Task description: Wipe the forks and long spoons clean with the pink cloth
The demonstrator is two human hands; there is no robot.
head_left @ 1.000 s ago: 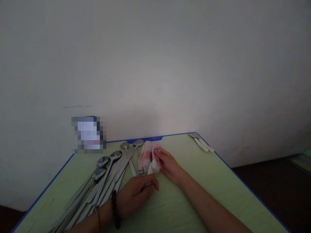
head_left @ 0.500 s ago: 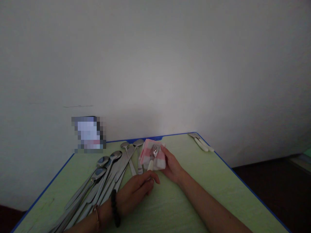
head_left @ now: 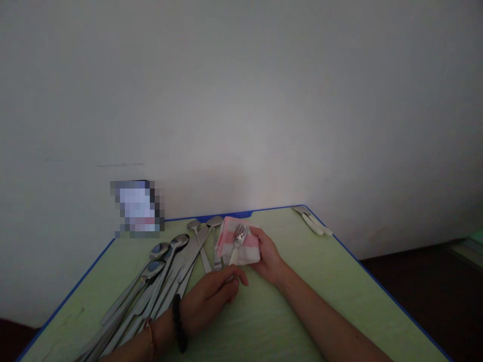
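My left hand (head_left: 221, 289) is closed round the white handle of a fork (head_left: 240, 238), whose metal tines point away from me. Behind the fork, my right hand (head_left: 268, 255) grips a folded pink and white checked cloth (head_left: 228, 246) by its right side. The fork's head lies in front of the cloth; whether they touch is hard to tell. Left of the cloth, several metal spoons (head_left: 180, 242) and table knives (head_left: 190, 254) lie in a loose pile, partly covered by my left forearm.
White-handled cutlery (head_left: 314, 223) lies at the far right corner of the green table (head_left: 287, 317), which has a blue edge. A blurred-out phone (head_left: 138, 206) leans at the back left against the grey wall (head_left: 241, 100).
My right hand has shifted the cloth slightly, away from the fork's head, so more of the fork's tines show. My left hand and the pile have stayed in place.
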